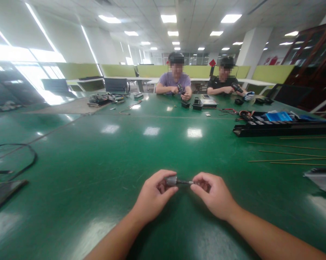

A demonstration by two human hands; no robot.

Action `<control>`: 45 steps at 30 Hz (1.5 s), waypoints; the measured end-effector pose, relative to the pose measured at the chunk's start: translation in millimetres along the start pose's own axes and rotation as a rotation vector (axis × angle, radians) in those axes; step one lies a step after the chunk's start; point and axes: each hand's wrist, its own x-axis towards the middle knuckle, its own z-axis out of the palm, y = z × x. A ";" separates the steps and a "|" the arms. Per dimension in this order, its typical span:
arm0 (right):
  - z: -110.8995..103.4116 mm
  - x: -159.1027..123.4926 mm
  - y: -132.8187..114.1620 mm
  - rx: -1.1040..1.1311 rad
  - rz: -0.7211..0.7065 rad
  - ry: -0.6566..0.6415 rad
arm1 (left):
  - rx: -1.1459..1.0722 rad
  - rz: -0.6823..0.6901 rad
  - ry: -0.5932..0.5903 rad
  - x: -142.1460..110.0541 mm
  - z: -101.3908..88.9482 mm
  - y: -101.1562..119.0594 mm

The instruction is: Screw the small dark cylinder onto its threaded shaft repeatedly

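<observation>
Between thumb and fingers, my left hand (pixel 159 191) grips a small silver-grey cylinder (pixel 171 180) above the green table. From the cylinder's right end runs a thin dark stem (pixel 184 182) with a paler tip; I cannot tell whether it is a shaft or bundled wires. My right hand (pixel 210 191) is closed in a pinch at that tip. Its fingers hide the very end. The cylinder and stem lie roughly level, and the cylinder's left end is tucked behind my left fingers.
Thin brass-coloured rods (pixel 293 151) and a long black tray (pixel 287 129) of parts lie at right. A black cable (pixel 34 159) curls at left. Across the green table (pixel 119 151), two people hold dark tools beside small black boxes (pixel 197 107).
</observation>
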 end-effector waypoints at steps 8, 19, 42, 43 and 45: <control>-0.4 0.0 -0.1 0.016 0.011 0.009 | 0.002 0.026 0.050 -0.3 0.1 -1.6; -0.3 0.5 0.2 0.027 0.015 0.012 | 0.001 0.042 0.053 0.2 -0.4 -1.7; 7.3 5.2 10.8 0.345 0.033 -0.059 | -0.607 -0.170 0.467 11.6 -12.9 -8.2; 7.3 5.0 10.4 0.350 0.030 -0.063 | -0.641 -0.197 0.498 11.5 -15.8 -5.1; 7.5 4.6 10.5 0.361 0.029 -0.073 | -0.694 -0.246 0.537 8.8 -24.7 4.7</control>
